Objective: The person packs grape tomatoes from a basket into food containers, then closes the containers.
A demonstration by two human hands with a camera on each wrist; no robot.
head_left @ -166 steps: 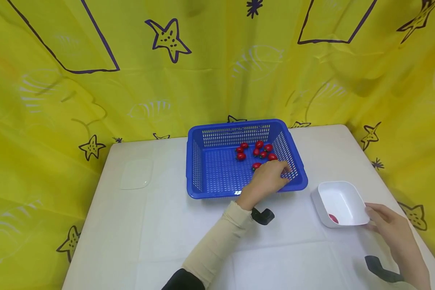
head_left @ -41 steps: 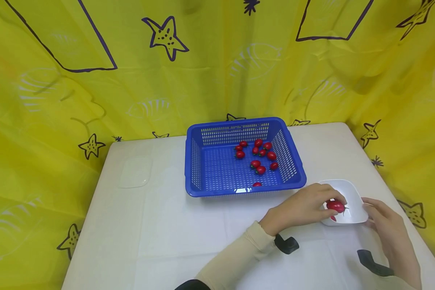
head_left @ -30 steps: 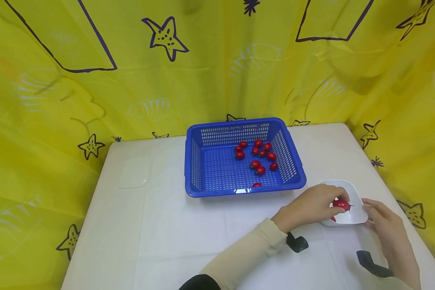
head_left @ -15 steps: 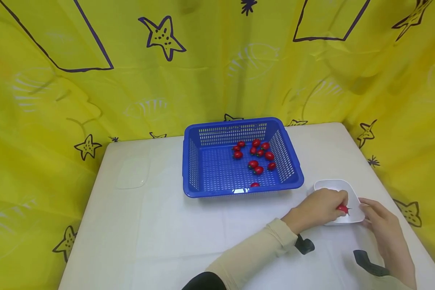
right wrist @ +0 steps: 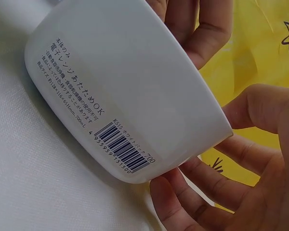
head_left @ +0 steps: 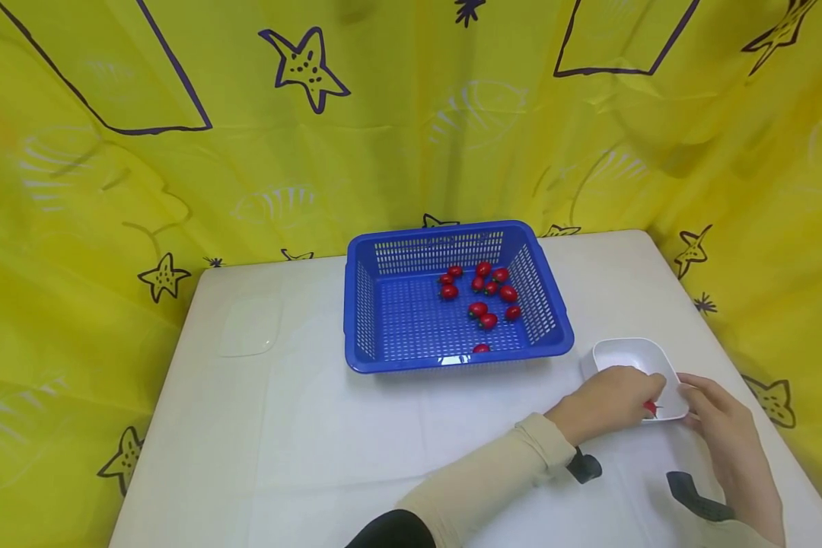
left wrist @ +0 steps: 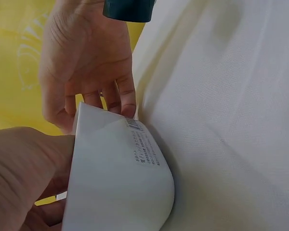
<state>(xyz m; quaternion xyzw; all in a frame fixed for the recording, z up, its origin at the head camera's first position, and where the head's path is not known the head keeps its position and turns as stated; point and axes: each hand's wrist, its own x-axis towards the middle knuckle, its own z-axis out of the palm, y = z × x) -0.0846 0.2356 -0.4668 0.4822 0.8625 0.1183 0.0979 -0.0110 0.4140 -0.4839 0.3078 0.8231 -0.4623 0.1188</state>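
In the head view, my left hand reaches into a white plastic container and pinches a red cherry tomato low inside it. My right hand grips the container's right side, thumb at the rim. The right wrist view shows that hand with thumb and fingers on the container wall, which bears printed text and a barcode. Fingers of the left hand show beyond the rim there. In the left wrist view the container hides the left hand's fingertips and the tomato.
Behind and left of the hands stands a blue mesh basket holding several cherry tomatoes. A clear flat lid lies at the table's left. A yellow patterned curtain hangs around the white-covered table.
My left hand has gone from the basket to the container with a cherry tomato, then lower and nearer its front side. My right hand keeps hold of the container.
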